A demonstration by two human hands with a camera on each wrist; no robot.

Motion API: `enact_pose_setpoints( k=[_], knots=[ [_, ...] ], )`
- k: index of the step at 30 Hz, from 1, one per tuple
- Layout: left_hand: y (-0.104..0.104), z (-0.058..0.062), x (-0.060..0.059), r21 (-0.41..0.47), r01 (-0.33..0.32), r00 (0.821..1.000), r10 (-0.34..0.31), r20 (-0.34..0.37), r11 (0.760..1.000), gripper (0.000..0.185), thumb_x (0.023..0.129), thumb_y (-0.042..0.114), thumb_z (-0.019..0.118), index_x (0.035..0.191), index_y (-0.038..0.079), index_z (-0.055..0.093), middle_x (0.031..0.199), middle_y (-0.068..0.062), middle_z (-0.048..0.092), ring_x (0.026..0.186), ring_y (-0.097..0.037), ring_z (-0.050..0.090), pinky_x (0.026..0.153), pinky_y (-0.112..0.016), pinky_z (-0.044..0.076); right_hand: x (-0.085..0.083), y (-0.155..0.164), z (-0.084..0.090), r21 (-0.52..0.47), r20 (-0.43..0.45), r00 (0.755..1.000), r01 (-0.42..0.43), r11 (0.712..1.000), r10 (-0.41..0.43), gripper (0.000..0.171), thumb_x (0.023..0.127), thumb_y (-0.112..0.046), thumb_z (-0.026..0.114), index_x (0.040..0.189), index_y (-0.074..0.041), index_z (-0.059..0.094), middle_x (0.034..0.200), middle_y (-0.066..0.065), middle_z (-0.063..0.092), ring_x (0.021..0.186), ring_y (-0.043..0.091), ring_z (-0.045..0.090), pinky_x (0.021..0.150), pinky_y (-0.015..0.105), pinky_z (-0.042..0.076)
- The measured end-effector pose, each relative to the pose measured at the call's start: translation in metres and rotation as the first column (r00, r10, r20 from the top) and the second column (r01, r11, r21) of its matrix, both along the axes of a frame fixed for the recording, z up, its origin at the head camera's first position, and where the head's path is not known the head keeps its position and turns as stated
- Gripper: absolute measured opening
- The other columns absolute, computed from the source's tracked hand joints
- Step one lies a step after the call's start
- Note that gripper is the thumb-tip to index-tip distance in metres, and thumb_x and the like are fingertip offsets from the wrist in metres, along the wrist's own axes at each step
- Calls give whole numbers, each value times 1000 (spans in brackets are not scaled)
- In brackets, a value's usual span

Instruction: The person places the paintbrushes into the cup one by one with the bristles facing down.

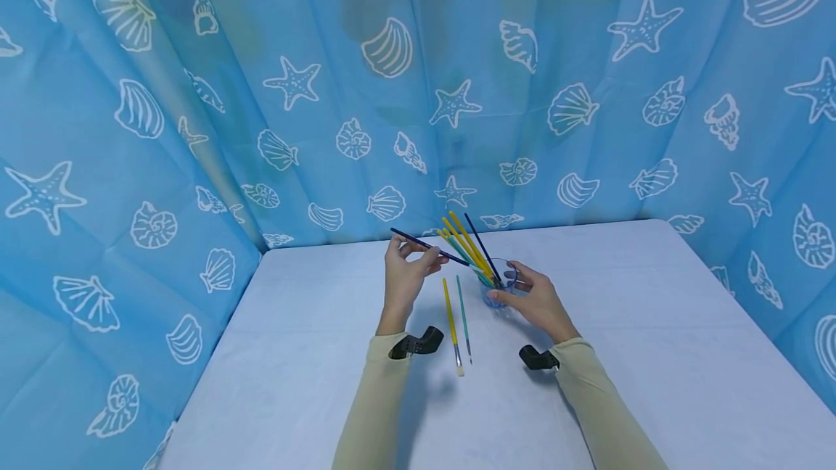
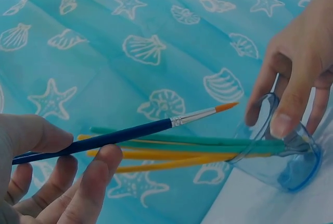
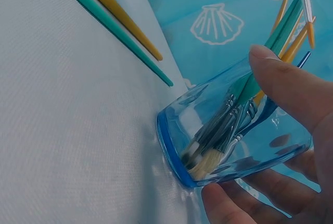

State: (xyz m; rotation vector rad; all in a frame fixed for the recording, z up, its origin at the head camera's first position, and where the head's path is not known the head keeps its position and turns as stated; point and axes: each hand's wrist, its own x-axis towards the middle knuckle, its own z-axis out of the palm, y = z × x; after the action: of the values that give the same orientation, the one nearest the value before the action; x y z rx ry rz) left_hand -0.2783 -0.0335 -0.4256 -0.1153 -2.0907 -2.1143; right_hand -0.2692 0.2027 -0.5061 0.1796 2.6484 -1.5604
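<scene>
A clear blue glass [image 1: 498, 289] [image 2: 291, 156] [image 3: 229, 135] stands on the white table [image 1: 653, 354] with several yellow, teal and dark blue paintbrushes [image 1: 466, 241] in it, bristles down. My right hand [image 1: 535, 299] [image 3: 291, 146] grips the glass around its side. My left hand [image 1: 408, 270] [image 2: 57, 177] pinches a dark blue paintbrush [image 1: 427, 246] [image 2: 119, 136] by its handle, level, its orange tip pointing at the glass. A yellow brush [image 1: 452, 325] and a teal brush [image 1: 463, 318] lie on the table between my hands.
A blue curtain [image 1: 418, 93] printed with shells and starfish hangs behind the table and along both sides. Black wrist mounts [image 1: 414, 343] sit on both beige sleeves.
</scene>
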Motion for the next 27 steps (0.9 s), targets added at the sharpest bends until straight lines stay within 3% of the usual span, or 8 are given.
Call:
enact_pose_setpoints(
  k=[13, 19, 27],
  knots=[
    [20, 0, -1, -24, 50, 998, -51, -27, 998, 35, 94, 8, 72, 122, 9, 52, 111, -16, 65, 87, -27, 80, 80, -32, 65, 0, 1, 1, -5, 3, 1000, -7, 1000, 7, 90, 88, -42, 81, 162, -18, 35, 160, 19, 46, 146, 43, 46, 117, 63, 41],
    [26, -4, -3, -100, 56, 994, -64, -84, 993, 39, 95, 10, 71, 124, -2, 49, 110, -17, 65, 88, -29, 80, 80, -32, 65, 0, 1, 0, 2, -17, 1000, -15, 1000, 15, 91, 88, -44, 81, 162, -16, 34, 160, 19, 46, 146, 43, 47, 116, 61, 42],
    [33, -3, 0, -188, 63, 989, -87, -122, 980, 32, 95, 9, 70, 119, 0, 50, 110, -19, 66, 88, -32, 79, 78, -31, 65, 0, 2, -2, -2, -35, 999, -20, 1000, 20, 91, 88, -44, 81, 162, -15, 34, 159, 20, 47, 145, 44, 48, 116, 61, 42]
  ],
)
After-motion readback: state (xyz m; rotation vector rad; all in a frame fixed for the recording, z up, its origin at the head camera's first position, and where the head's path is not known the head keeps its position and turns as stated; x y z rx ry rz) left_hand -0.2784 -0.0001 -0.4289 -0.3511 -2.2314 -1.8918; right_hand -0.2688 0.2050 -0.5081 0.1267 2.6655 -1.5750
